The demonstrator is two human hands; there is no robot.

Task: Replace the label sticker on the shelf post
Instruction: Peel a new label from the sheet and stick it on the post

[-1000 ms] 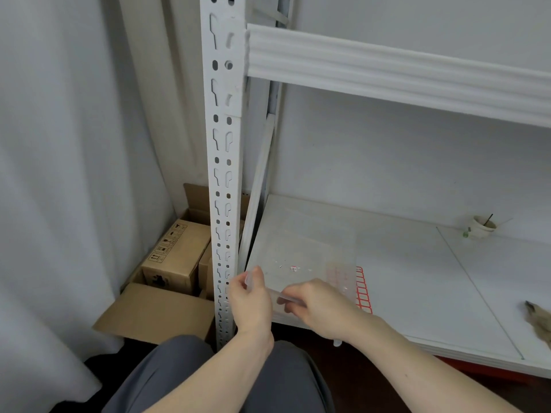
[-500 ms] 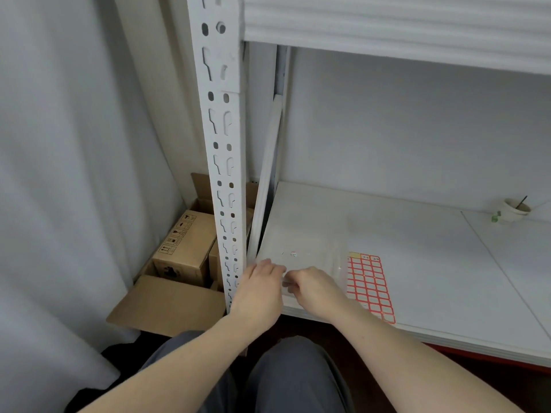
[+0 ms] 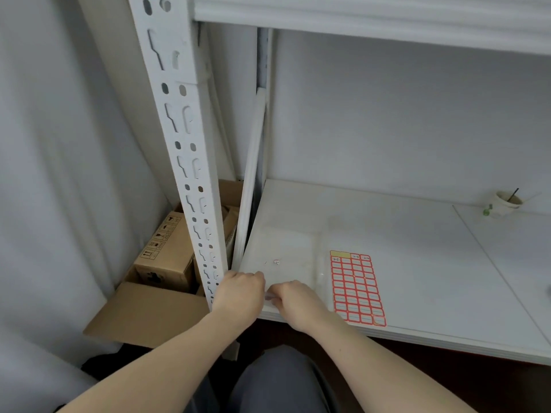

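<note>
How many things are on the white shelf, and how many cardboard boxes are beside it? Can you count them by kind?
Sticker sheets with red boxes: 1
Small cups at the back: 1
Tiny scraps on the shelf: 1
Closed cardboard boxes with printed symbols: 1
Big open cardboard boxes around it: 1
Hands at the shelf's front edge: 2
Total: 7
</note>
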